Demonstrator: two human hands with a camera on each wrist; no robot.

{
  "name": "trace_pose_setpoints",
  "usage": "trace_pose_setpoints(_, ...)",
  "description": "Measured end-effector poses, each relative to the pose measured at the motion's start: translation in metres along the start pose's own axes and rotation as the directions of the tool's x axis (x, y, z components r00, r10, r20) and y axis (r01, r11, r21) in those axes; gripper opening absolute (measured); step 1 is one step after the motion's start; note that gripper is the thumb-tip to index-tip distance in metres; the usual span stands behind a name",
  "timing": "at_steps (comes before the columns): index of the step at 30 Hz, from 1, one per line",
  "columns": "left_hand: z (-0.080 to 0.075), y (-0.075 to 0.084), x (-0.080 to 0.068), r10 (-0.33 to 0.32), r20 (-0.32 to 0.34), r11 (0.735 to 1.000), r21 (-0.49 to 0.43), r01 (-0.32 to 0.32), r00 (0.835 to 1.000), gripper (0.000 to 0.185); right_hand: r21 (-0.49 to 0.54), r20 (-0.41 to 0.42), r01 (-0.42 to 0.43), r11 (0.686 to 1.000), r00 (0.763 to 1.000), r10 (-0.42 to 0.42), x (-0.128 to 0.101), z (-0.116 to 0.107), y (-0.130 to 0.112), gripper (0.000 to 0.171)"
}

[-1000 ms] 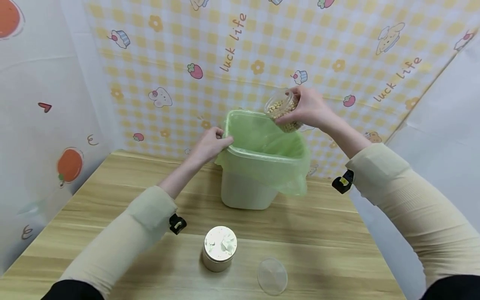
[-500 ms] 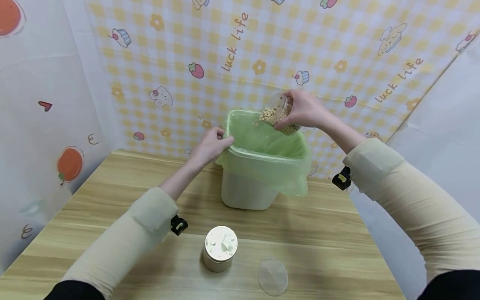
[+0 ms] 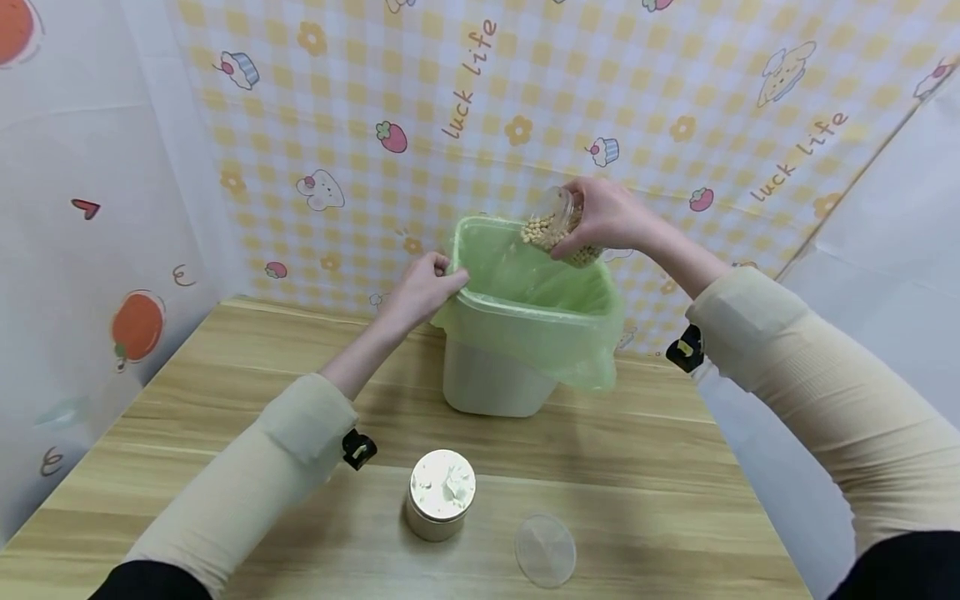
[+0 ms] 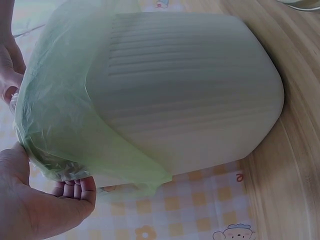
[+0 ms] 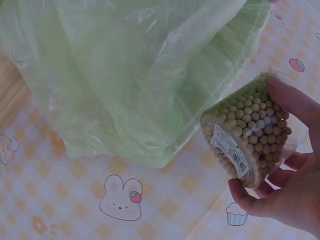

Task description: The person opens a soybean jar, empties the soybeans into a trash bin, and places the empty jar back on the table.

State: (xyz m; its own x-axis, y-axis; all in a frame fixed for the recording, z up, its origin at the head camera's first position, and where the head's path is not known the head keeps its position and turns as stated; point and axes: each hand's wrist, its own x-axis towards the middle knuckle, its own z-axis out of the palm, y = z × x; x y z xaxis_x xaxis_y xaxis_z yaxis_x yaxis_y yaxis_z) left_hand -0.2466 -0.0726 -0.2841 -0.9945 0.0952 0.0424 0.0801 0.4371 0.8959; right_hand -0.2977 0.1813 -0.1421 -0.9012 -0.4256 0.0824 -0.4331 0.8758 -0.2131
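Right hand (image 3: 611,218) is wrapped around a clear jar of beans (image 3: 558,232), fingers and thumb curled round its body, tipped over the far right corner of the bin (image 3: 495,379), a bit above centre in the head view. Left hand (image 3: 420,287) pinches the bin's rim on the left side, fingers curled over the green bag (image 3: 540,283) lining it.

The right wrist view shows stuff the head cam misses: the jar (image 5: 252,137) has a barcode label on its side and is still packed with beans, with the bag (image 5: 130,75) filling the upper left of the frame. Right hand (image 5: 287,190) sits lower right there.

Left wrist view gives the bin's ribbed outer wall (image 4: 190,90) and the bag's edge folded over the rim, with the left hand (image 4: 40,205) in the lower left corner gripping it.

Only the head view shows the table: 1 lidded jar (image 3: 441,493) near the bottom centre, and 1 loose clear lid (image 3: 545,550) just right of it.
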Motion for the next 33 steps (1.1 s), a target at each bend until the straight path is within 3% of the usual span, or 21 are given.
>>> trace_pose_setpoints(8,0.0005,-0.0005,-0.0019,-0.010,-0.002,1.000,-0.023,0.010,1.000,0.054,-0.009,0.040,-0.015,1.000,0.999,0.015,0.0009,-0.0018,0.0010,0.074)
trace_pose_setpoints(19,0.0014,-0.0019,-0.0030,-0.009,-0.014,1.000,-0.023,0.009,1.000,0.055,-0.010,0.091,-0.048,0.999,0.995,0.049,-0.0005,-0.0050,-0.0021,0.090)
trace_pose_setpoints(33,0.0004,0.0009,-0.0026,-0.024,-0.004,1.000,-0.016,0.024,1.000,0.055,-0.077,0.100,-0.019,0.997,0.995,0.026,0.0003,-0.0065,-0.0019,0.092)
